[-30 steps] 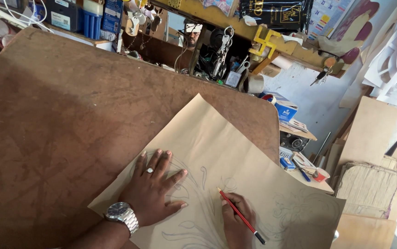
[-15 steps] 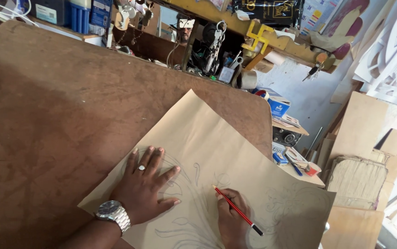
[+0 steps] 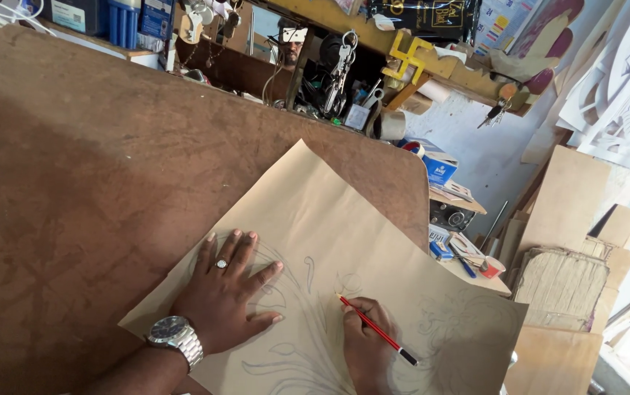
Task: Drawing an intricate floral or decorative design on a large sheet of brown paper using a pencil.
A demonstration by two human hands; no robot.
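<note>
On a brown table point(image 3: 73, 183) lies a tan sheet of paper point(image 3: 330, 212) with faint curling pencil lines. At its lower middle, the right hand point(image 3: 365, 350) grips a red pencil point(image 3: 377, 330), tip touching the paper. Just beside it, the left hand point(image 3: 223, 296), ringed, with a wristwatch point(image 3: 174, 335), presses flat, fingers spread.

Cluttered wooden shelf point(image 3: 373, 33) at 12 o'clock, hanging keys point(image 3: 340, 55), blue box point(image 3: 439, 170) at 2, stacked boards point(image 3: 571, 197) at 3.
</note>
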